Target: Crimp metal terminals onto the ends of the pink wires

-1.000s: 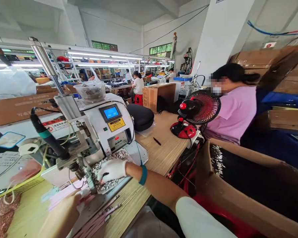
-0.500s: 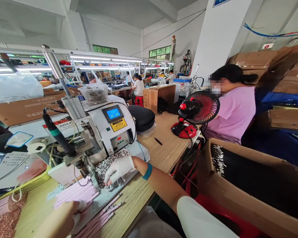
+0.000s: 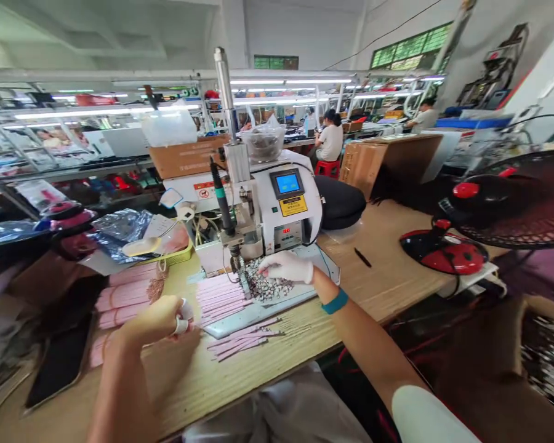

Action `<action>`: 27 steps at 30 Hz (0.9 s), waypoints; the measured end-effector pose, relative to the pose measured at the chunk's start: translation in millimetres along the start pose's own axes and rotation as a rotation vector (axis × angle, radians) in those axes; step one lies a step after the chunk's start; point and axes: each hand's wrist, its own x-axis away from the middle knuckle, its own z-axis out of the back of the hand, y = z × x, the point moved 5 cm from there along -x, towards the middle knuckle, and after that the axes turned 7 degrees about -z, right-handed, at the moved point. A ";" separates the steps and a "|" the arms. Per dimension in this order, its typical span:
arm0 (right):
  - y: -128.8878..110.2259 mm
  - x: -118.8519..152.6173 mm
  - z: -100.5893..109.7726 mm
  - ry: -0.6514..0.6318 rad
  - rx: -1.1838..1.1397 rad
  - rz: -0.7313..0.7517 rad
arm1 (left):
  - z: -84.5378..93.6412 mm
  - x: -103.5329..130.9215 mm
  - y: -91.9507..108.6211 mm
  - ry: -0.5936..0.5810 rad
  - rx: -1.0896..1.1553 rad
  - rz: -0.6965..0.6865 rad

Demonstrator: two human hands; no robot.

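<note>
My left hand, with white covers on some fingers, is curled over the wooden bench, left of a row of pink strips; what it holds, if anything, is hidden. My right hand, in a white glove, is over a heap of small metal pieces beside the machine's press head; its fingertips are bent together and their contents are too small to name. The white machine has a lit blue screen. More pink strips with metal ends lie loose in front of its base plate.
Bundled pink strips lie at the left beside a yellow basket. A black pen and a red fan are on the right of the bench. A box holds metal-ended pieces. A seated person is farther back.
The view has turned left, so the machine appears farther right. My left hand has moved away from the strips by the base plate. My right hand has shifted farther over the metal heap.
</note>
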 end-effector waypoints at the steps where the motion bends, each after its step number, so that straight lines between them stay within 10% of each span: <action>1: 1.0 -1.1 0.0 0.004 0.021 0.006 | -2.5 2.8 -3.0 -0.050 0.021 0.035; 10: -1.6 1.5 2.0 0.032 0.073 -0.085 | -12.1 -10.9 16.0 -0.121 0.042 -0.187; 17: -3.6 3.4 -7.9 0.004 0.105 -0.087 | 1.5 -16.1 42.8 0.224 -0.109 -0.253; 27: -2.3 3.9 -5.5 -0.010 0.138 -0.064 | -34.2 -45.5 79.8 0.232 -0.413 -0.122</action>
